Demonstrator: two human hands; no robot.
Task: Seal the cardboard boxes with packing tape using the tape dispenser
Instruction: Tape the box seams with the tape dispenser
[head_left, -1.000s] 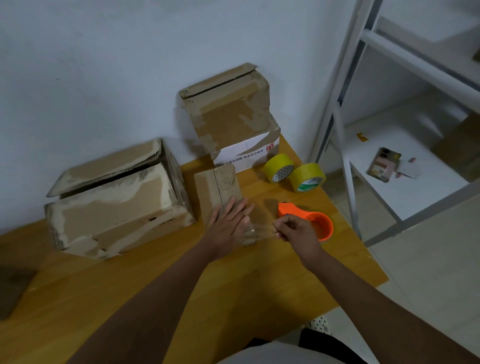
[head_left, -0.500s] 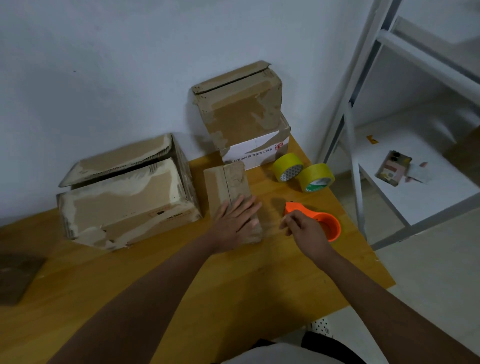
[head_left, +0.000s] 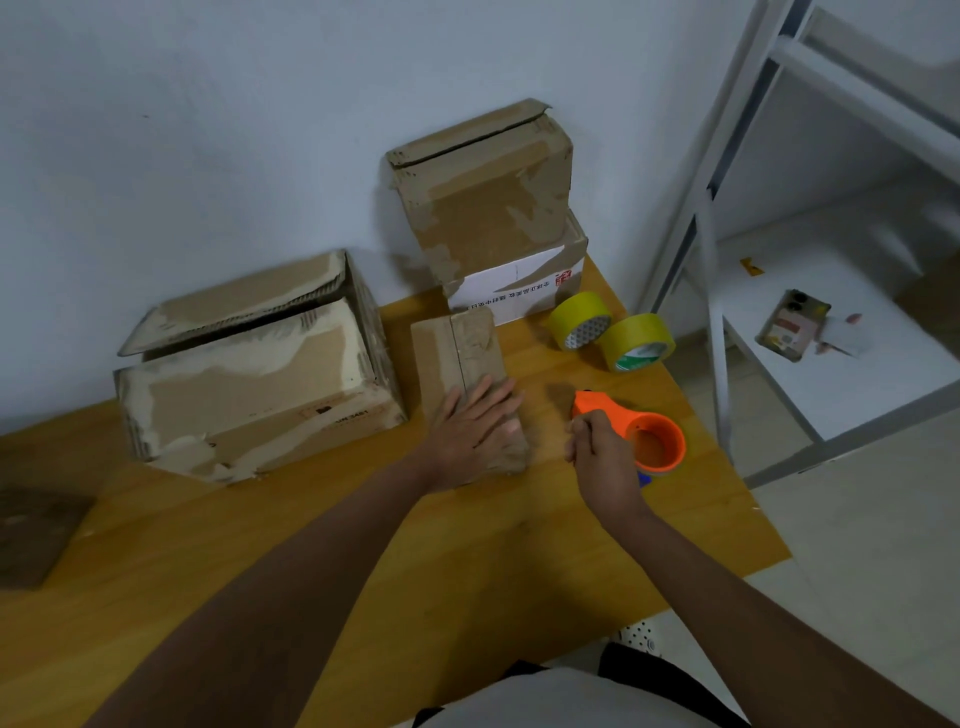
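Pressing flat on the small cardboard box (head_left: 462, 384) at mid-surface, the left hand (head_left: 475, 431) lies released, fingers straight, while the right hand (head_left: 602, 457) curls its grip on the orange tape dispenser (head_left: 641, 436) just beside it. Risk — the light box could skid or the tape run crooked if that pressure eases.

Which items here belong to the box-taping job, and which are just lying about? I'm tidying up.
Job: small flat box under left hand; orange tape dispenser by right hand; large box; stacked boxes; yellow tape rolls.
Lying about: phone on shelf; dark board.
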